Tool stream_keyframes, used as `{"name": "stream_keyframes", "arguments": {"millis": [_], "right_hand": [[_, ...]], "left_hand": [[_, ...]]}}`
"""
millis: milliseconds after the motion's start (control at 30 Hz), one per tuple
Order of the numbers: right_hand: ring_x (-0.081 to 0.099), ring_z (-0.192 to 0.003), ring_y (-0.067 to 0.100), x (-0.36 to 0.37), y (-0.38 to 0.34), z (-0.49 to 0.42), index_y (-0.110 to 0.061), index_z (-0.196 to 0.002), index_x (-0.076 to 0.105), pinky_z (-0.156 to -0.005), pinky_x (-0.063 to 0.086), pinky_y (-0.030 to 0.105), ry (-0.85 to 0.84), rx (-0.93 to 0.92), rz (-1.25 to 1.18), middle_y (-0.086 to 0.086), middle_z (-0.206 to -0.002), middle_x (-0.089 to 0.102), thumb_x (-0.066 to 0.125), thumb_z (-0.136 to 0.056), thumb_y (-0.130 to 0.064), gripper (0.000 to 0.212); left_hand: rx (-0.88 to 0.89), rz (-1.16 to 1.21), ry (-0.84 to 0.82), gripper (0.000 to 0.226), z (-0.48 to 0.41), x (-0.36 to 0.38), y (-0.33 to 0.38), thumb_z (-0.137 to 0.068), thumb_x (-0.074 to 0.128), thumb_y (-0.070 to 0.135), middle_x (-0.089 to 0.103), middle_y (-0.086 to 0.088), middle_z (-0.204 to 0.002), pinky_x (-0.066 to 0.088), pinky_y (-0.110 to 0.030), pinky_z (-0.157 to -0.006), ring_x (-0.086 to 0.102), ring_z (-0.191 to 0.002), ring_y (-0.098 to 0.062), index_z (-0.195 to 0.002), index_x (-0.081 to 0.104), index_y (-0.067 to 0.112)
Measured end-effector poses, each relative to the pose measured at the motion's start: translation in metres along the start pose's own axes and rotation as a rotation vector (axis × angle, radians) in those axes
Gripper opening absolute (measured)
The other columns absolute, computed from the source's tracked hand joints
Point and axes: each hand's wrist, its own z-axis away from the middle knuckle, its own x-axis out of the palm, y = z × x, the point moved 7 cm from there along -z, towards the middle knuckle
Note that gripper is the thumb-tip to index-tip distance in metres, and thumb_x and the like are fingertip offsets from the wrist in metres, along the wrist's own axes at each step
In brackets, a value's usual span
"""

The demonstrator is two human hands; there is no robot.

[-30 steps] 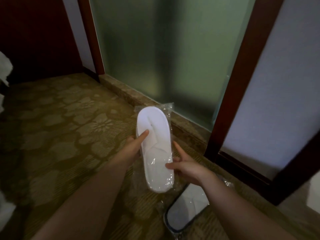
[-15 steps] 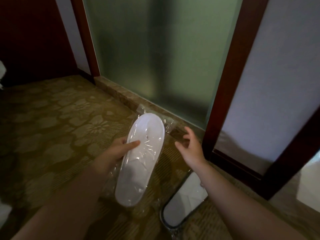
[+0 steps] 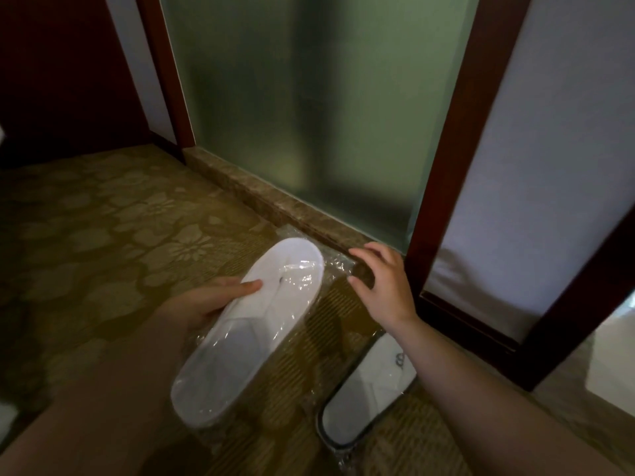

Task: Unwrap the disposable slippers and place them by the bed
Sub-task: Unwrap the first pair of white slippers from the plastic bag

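Gripping from the side, the left hand [image 3: 206,300] is holding a white disposable slipper [image 3: 251,331] above the patterned carpet [image 3: 103,235], thumb pressed across the top of the upper and the other fingers curled underneath, so this hand is clamped on the slipper through its clear plastic wrapper [image 3: 335,269]. The slipper is lying tilted, toe pointing up toward the marble threshold [image 3: 275,204] of the frosted glass panel [image 3: 309,115], heel down toward the person's body. The right hand [image 3: 385,286] is hovering just beside the toe end with its fingers spread and holding nothing, its fingertips close over the loose, crinkled corner of film that is sticking out past the toe; whether they are touching the film cannot be told. A second slipper [image 3: 371,389], with a dark edge and a glossy film over it, is lying on the carpet below the right forearm, seemingly not yet opened. Judging by this, the unwrapping of the first slipper is just getting under way and nothing is yet placed; no bed is showing in view. The next move is likely calling for the right hand to pinch that slack corner and pull or tear it while the left keeps the slipper steady, since the thin film may stretch rather than tear.
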Motion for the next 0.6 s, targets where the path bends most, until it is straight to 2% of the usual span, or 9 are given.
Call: {"name": "stream_keyframes", "arguments": {"millis": [67,133,200,267,333,400,467,533,600], "right_hand": [[0.033,-0.134,0.020,0.007,-0.004,0.003,-0.025,-0.136,0.047,-0.112,0.031,0.036,-0.096,-0.065,0.102,0.001,-0.140,0.042,0.069,-0.081,-0.023,0.059],[0.029,-0.137,0.019,0.016,-0.008,0.008,-0.028,-0.140,0.040,-0.113,0.028,0.036,-0.181,-0.097,0.150,-0.001,-0.144,0.038,0.069,-0.081,-0.023,0.066],[0.028,-0.137,0.017,0.020,-0.011,0.010,-0.028,-0.139,0.042,-0.113,0.025,0.035,-0.205,-0.119,0.160,-0.003,-0.145,0.037,0.067,-0.083,-0.023,0.062],[0.030,-0.137,0.017,0.019,-0.013,0.008,-0.026,-0.135,0.048,-0.113,0.026,0.035,-0.184,-0.131,0.149,-0.003,-0.144,0.040,0.063,-0.086,-0.025,0.051],[0.032,-0.135,0.017,0.017,-0.013,0.006,-0.023,-0.133,0.050,-0.112,0.028,0.035,-0.171,-0.134,0.145,-0.001,-0.143,0.041,0.061,-0.087,-0.029,0.047],[0.032,-0.135,0.017,0.018,-0.010,0.006,-0.022,-0.134,0.048,-0.111,0.027,0.033,-0.200,-0.138,0.182,-0.001,-0.143,0.040,0.061,-0.087,-0.033,0.050],[0.032,-0.136,0.018,0.022,-0.009,0.010,-0.023,-0.136,0.046,-0.111,0.026,0.033,-0.239,-0.152,0.237,-0.002,-0.144,0.039,0.062,-0.085,-0.035,0.054],[0.034,-0.135,0.019,0.025,-0.010,0.012,-0.022,-0.134,0.048,-0.110,0.028,0.034,-0.245,-0.172,0.256,0.000,-0.143,0.041,0.063,-0.084,-0.033,0.053],[0.037,-0.134,0.021,0.026,-0.012,0.012,-0.021,-0.132,0.051,-0.109,0.030,0.035,-0.237,-0.196,0.256,0.001,-0.141,0.044,0.065,-0.084,-0.030,0.051]], "left_hand": [[-0.008,-0.007,-0.005,0.094,-0.002,-0.002,0.000,-0.020,0.088,0.058,0.077,-0.006,-0.080,0.056,-0.026,-0.057,0.073,-0.068,-0.018,-0.101,0.071,0.014],[-0.035,-0.041,0.003,0.094,0.001,-0.003,-0.002,-0.020,0.088,0.057,0.078,-0.005,-0.079,0.057,-0.026,-0.057,0.074,-0.067,-0.018,-0.101,0.069,0.015],[-0.059,-0.064,-0.014,0.064,0.005,0.002,-0.004,-0.045,0.086,0.050,0.077,-0.003,-0.070,0.057,-0.024,-0.051,0.073,-0.060,-0.016,-0.096,0.067,0.016],[-0.084,-0.088,0.017,0.027,0.010,0.003,-0.005,-0.076,0.069,0.036,0.076,-0.001,-0.062,0.057,-0.024,-0.051,0.072,-0.054,-0.013,-0.094,0.065,0.016],[-0.112,-0.089,0.050,0.021,0.015,-0.001,-0.006,-0.080,0.064,0.033,0.075,-0.002,-0.062,0.059,-0.025,-0.053,0.072,-0.054,-0.014,-0.094,0.065,0.017],[-0.121,-0.112,0.032,0.034,0.021,-0.002,-0.008,-0.074,0.069,0.041,0.077,-0.006,-0.074,0.059,-0.029,-0.063,0.074,-0.067,-0.020,-0.100,0.066,0.018],[-0.148,-0.152,0.032,0.074,0.022,-0.009,-0.014,-0.044,0.082,0.059,0.077,-0.011,-0.092,0.057,-0.034,-0.074,0.073,-0.086,-0.027,-0.105,0.067,0.020],[-0.169,-0.170,0.024,0.100,0.022,-0.014,-0.019,-0.019,0.084,0.064,0.077,-0.011,-0.096,0.056,-0.033,-0.073,0.073,-0.089,-0.027,-0.108,0.067,0.020],[-0.173,-0.185,0.005,0.105,0.022,-0.014,-0.020,-0.012,0.085,0.063,0.078,-0.008,-0.090,0.058,-0.029,-0.064,0.075,-0.080,-0.023,-0.106,0.066,0.019]]}}
